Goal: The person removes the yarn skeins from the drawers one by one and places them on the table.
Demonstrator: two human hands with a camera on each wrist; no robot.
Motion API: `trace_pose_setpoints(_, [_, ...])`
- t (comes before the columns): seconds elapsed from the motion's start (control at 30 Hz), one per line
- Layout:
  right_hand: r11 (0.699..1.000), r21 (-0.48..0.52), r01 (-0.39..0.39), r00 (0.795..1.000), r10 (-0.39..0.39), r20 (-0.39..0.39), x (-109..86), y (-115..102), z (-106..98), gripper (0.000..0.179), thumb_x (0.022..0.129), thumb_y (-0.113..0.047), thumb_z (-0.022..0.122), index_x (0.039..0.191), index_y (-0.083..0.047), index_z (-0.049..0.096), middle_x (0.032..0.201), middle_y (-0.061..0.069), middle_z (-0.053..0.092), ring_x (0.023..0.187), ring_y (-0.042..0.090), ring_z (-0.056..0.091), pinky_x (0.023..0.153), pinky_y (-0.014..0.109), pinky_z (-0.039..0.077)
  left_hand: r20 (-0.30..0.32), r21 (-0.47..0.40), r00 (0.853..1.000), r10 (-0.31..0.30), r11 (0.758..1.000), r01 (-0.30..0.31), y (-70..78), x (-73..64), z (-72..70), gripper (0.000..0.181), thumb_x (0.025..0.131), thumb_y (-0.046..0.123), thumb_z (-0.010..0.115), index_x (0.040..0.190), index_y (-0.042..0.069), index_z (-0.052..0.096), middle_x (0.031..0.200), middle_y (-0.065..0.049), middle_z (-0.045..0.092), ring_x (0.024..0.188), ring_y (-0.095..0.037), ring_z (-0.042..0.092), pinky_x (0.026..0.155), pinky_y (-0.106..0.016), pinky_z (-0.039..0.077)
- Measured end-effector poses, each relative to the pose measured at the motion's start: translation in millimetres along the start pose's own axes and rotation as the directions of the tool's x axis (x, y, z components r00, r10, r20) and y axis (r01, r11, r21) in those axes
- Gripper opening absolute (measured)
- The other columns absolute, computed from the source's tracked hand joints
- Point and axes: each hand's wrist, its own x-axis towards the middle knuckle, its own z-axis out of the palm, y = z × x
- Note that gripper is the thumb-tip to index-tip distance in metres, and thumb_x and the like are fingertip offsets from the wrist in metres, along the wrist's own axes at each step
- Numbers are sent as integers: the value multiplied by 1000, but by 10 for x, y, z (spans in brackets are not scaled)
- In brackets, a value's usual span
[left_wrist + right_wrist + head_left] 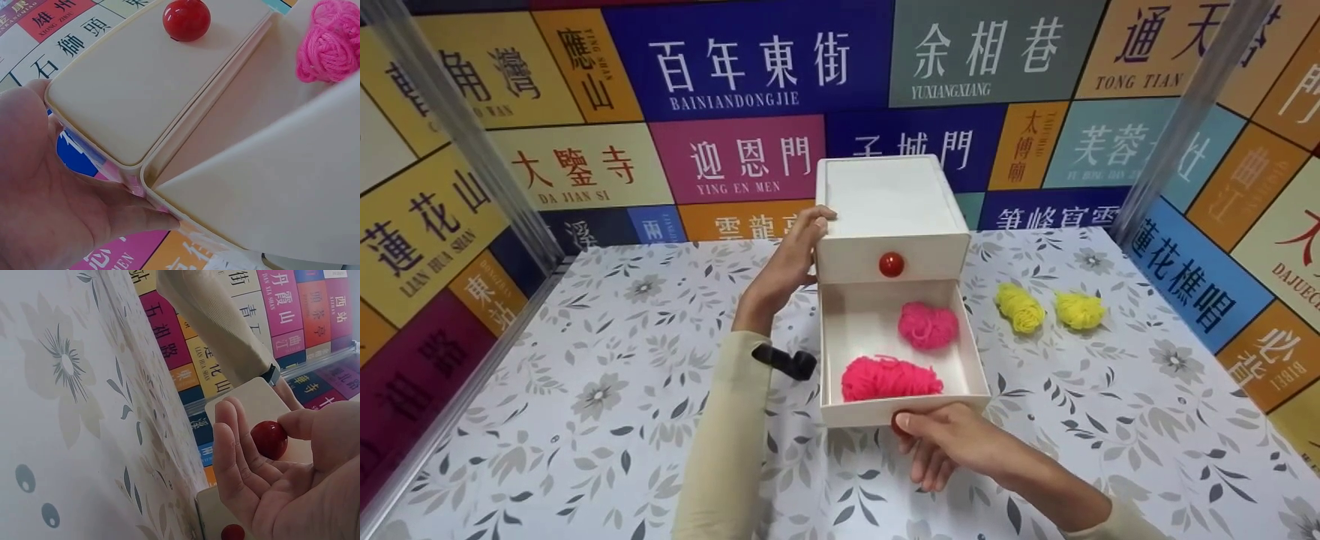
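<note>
A white drawer box (885, 195) stands on the table with a lower drawer (851, 322) pulled out. Two pink yarn bundles, one at the back (928, 326) and one at the front (889, 377), lie in that drawer. My left hand (791, 251) rests against the box's left side, fingertips at its top edge; the left wrist view shows the thumb (146, 219) along the side wall. With thumb and fingers, my right hand (952, 439) pinches the drawer's red knob (270, 440). Another red knob (892, 264) sits on the closed upper drawer.
Two yellow yarn bundles, a left one (1020, 308) and a right one (1080, 310), lie right of the box. A leaf-patterned cloth (607, 337) covers the table. Colourful printed panels (735, 60) enclose the back and sides. A further red knob (232, 532) shows low in the right wrist view.
</note>
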Motion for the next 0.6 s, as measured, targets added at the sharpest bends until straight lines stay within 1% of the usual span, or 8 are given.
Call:
trace_pose_setpoints(0.1, [1000, 6, -2, 1000, 2, 5, 2, 16, 7, 50, 103, -37, 53, 99, 11, 66, 64, 4, 68, 53, 11, 66, 50, 25, 58, 4, 6, 1000, 1, 1000, -1, -10, -3, -6, 34, 109, 38, 31, 137, 22, 39, 131, -18, 48, 114, -33, 60, 96, -61, 52])
trace_pose_setpoints(0.27, [1000, 9, -3, 1000, 3, 12, 7, 29, 10, 49, 103, -37, 53, 98, 10, 66, 64, 4, 68, 52, 11, 66, 50, 25, 58, 9, -1, 1000, 2, 1000, -2, -16, -3, -14, 34, 109, 38, 31, 137, 21, 40, 126, -18, 50, 109, -32, 61, 93, -59, 54])
trace_pose_setpoints(0.4, [1000, -2, -7, 1000, 7, 26, 3, 27, 6, 49, 103, -39, 52, 99, 8, 66, 65, 5, 69, 53, 12, 67, 51, 25, 58, 9, -6, 1000, -5, 1000, 5, -6, -9, -15, 34, 109, 39, 32, 137, 22, 40, 125, -17, 50, 108, -30, 61, 94, -58, 54])
trace_pose_setpoints(0.6, [1000, -13, -12, 999, 13, 51, -7, 7, -9, 51, 105, -40, 49, 102, 8, 66, 68, 7, 71, 53, 11, 67, 50, 24, 57, 13, 24, 1000, -2, 1000, 2, 10, -3, -23, 34, 108, 39, 33, 137, 22, 40, 127, -17, 50, 108, -30, 61, 96, -57, 54])
